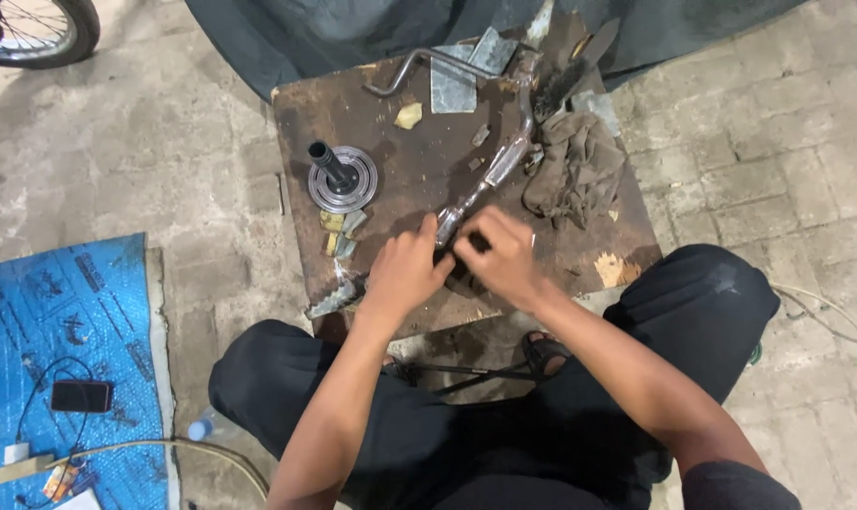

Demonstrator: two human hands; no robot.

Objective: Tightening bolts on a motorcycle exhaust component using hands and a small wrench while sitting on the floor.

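Pinching the near end of the bent metal lever [493, 175] with both hands [405, 272] [499, 255] near the bench [391, 161] front edge, I judge it stiff, heavy, greasy.

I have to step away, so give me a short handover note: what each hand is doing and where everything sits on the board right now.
Left hand: on the near end of the bent metal pipe, grip unclear.
Right hand: fingers curled at the same end, over a small dark part I cannot make out.
Pipe lies diagonally across the wooden board.
Round metal hub stands on the board to the left; rag lies to the right.
What is done cannot be told; both hands are at the pipe end.
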